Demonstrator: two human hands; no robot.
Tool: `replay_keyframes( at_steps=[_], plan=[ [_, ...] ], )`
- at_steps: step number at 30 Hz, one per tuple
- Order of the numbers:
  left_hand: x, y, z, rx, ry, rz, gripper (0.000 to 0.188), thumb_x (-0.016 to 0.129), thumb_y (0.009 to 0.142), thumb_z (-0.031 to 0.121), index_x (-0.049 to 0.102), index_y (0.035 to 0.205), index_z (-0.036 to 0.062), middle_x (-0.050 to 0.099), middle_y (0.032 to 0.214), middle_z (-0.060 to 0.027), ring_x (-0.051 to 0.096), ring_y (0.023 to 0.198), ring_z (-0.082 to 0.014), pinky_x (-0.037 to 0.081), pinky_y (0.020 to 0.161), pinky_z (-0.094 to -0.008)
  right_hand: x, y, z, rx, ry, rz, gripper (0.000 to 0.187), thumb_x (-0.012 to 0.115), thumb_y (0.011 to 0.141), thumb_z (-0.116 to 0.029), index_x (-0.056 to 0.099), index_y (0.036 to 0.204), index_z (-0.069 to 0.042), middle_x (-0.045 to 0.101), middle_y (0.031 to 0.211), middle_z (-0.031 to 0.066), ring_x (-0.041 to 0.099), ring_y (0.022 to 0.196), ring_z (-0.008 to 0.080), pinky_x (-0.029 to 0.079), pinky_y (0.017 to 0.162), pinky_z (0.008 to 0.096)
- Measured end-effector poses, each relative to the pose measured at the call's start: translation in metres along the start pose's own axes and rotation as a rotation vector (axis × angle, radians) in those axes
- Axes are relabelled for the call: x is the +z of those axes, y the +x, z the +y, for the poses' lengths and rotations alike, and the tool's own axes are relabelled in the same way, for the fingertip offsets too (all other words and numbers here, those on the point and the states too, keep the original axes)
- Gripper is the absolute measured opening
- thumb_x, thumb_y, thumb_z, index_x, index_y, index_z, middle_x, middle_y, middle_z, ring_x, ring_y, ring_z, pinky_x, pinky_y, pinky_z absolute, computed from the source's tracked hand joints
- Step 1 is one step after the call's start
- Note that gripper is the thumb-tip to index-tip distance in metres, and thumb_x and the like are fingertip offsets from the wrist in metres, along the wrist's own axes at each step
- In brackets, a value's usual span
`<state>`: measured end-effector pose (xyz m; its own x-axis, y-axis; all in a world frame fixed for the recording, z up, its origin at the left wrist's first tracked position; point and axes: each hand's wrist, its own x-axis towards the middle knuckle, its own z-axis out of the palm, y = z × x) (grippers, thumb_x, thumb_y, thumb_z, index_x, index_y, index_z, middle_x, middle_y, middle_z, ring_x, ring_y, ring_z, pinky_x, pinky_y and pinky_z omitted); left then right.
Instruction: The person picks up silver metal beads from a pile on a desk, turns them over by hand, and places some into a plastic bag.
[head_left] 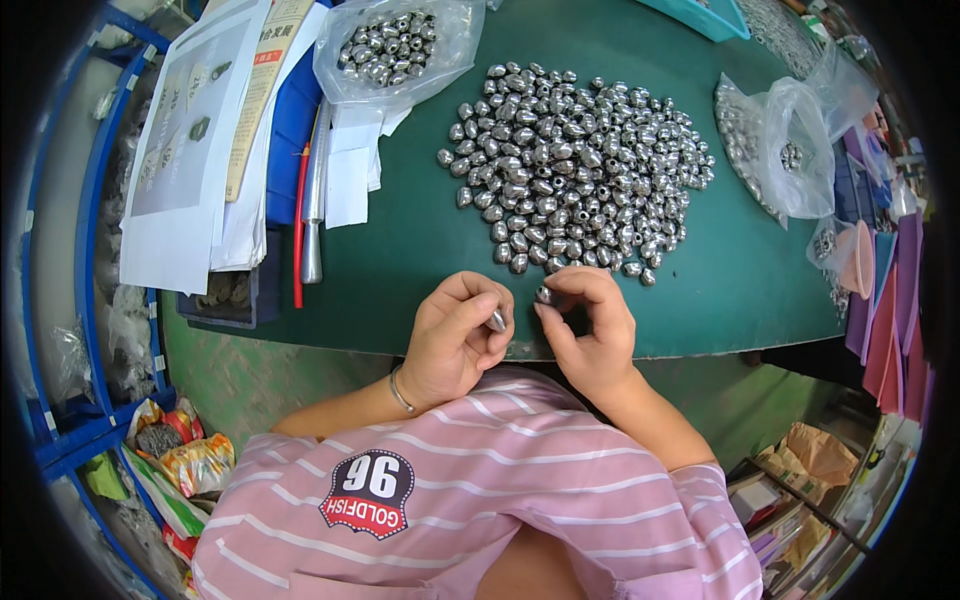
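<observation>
My left hand (462, 330) is closed near the table's front edge, its thumb and fingers pinching a shiny silver piece (496, 320), most of which the fingers cover. Just to its right, my right hand (590, 325) pinches a silver metal bead (544, 294) between thumb and forefinger, with a dark hole showing in the bead. A short gap parts the two hands. Right beyond them, a broad pile of shiny oval metal beads (580, 160) is spread on the green table (420, 230).
A clear plastic bag of beads (390, 50) lies at the far left, beside papers (190, 130), a red stick (300, 225) and a metal rod (312, 240). More plastic bags (800, 150) are on the right. Blue shelving (85, 230) stands left; a light-blue tray (705, 15) is at the back.
</observation>
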<state>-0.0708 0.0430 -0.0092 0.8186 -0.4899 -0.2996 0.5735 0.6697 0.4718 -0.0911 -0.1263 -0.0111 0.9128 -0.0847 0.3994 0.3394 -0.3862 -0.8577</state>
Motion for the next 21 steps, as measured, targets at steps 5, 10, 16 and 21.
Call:
replay_keyframes(
  at_steps=[5, 10, 16, 21],
  plan=[
    [0.001, 0.001, 0.005, -0.049, 0.004, 0.011, 0.013, 0.051, 0.092, 0.011, 0.053, 0.1, 0.0007, 0.057, 0.085, -0.0113, 0.054, 0.06, -0.0139, 0.038, 0.041, -0.0215, 0.001, -0.006, 0.002, 0.101, 0.254, 0.03, 0.033, 0.073, 0.071, 0.008, 0.056, 0.098, -0.002, 0.062, 0.092, 0.0083, 0.057, 0.075, 0.0137, 0.047, 0.063, 0.0238],
    [0.0, 0.003, 0.002, -0.042, 0.004, 0.01, 0.017, 0.049, 0.09, 0.013, 0.053, 0.101, 0.0013, 0.054, 0.088, -0.0134, 0.053, 0.064, -0.0164, 0.038, 0.037, -0.0208, 0.008, -0.011, 0.001, 0.103, 0.393, 0.033, 0.04, 0.072, 0.074, 0.01, 0.051, 0.106, -0.002, 0.063, 0.094, 0.0093, 0.059, 0.078, 0.0127, 0.048, 0.068, 0.0237],
    [-0.002, 0.004, 0.004, -0.043, -0.063, -0.074, 0.013, 0.051, 0.091, 0.01, 0.052, 0.101, 0.002, 0.057, 0.088, -0.0111, 0.056, 0.064, -0.0155, 0.038, 0.039, -0.0216, 0.008, -0.01, 0.001, 0.029, 0.408, 0.045, 0.043, 0.069, 0.076, 0.013, 0.047, 0.11, -0.001, 0.062, 0.095, 0.0119, 0.059, 0.081, 0.0136, 0.048, 0.071, 0.024],
    [0.0, 0.002, 0.006, -0.097, 0.012, -0.028, 0.011, 0.053, 0.093, 0.01, 0.054, 0.1, 0.0014, 0.057, 0.082, -0.0089, 0.052, 0.057, -0.0119, 0.036, 0.039, -0.0202, 0.011, -0.01, -0.002, 0.046, 0.455, 0.095, 0.039, 0.069, 0.076, 0.013, 0.048, 0.107, -0.001, 0.063, 0.093, 0.0118, 0.06, 0.081, 0.0145, 0.049, 0.071, 0.0248]
  ],
)
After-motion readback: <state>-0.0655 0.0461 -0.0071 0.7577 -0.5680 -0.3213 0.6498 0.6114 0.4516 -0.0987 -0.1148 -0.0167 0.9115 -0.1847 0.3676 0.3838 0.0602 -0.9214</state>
